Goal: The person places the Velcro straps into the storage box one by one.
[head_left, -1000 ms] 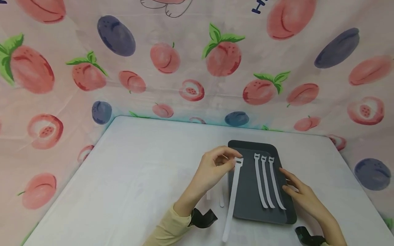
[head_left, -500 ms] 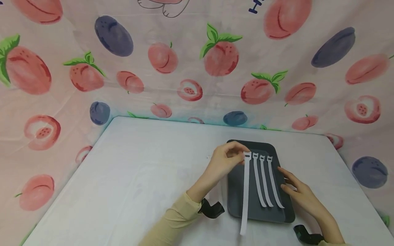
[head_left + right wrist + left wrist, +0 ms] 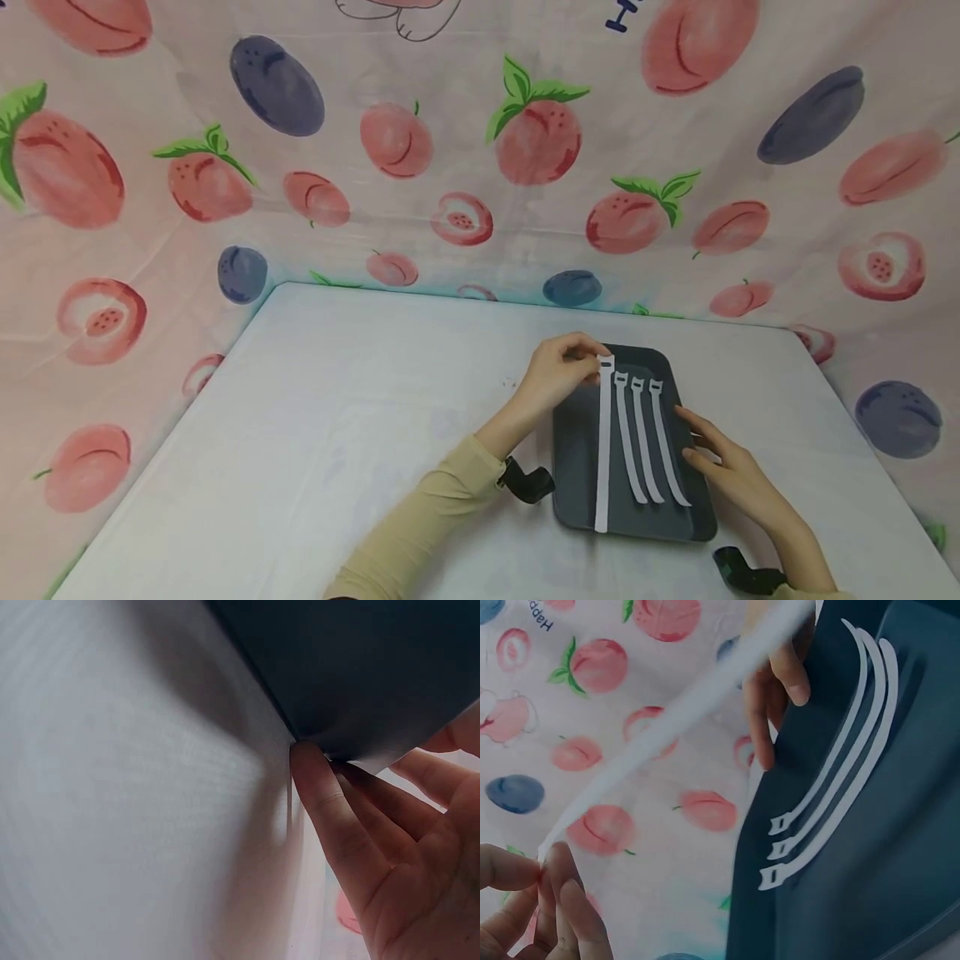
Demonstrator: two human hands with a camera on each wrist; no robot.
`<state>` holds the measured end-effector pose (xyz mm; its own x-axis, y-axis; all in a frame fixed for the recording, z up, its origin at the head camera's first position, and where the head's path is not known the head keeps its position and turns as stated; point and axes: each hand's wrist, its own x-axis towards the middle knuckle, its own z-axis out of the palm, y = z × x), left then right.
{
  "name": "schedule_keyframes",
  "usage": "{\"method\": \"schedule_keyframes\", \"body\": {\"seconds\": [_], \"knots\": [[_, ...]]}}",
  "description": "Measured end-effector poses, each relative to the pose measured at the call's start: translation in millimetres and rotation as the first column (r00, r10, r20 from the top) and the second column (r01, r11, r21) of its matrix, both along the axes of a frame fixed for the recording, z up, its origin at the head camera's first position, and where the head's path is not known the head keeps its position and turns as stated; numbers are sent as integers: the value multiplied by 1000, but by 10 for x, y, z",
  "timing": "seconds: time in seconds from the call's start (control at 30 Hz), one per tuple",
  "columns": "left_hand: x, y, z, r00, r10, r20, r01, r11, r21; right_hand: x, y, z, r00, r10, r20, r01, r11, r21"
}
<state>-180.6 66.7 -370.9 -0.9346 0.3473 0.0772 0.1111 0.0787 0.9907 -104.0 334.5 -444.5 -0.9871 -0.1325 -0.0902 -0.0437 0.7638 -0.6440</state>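
The left hand pinches a white strap by its slotted head, tail stretching over the dark tray; three straps lie just right of that grip, the right hand touching the tray's edge beyond, fingers extended.

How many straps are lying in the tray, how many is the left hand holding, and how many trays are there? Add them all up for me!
White straps lying in the tray: 3
White strap held by the left hand: 1
Trays: 1
Total: 5
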Motion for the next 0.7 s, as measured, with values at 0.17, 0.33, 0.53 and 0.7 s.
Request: {"method": "schedule_keyframes", "body": {"seconds": [0.17,0.33,0.53,0.7], "knots": [[-85,69,-68,998,17,55,-18,1000,9,-2,2,-2,1000,-6,10,6,1000,3],[-149,124,-127,993,34,112,-38,999,35,-7,3,-8,1000,-1,3,1,1000,3],[-220,190,-195,987,56,151,-63,997,45,-3,5,-13,1000,6,-9,-6,1000,3],[-280,235,-275,984,63,166,-69,997,32,-6,5,-10,1000,2,-6,-2,1000,8]]}}
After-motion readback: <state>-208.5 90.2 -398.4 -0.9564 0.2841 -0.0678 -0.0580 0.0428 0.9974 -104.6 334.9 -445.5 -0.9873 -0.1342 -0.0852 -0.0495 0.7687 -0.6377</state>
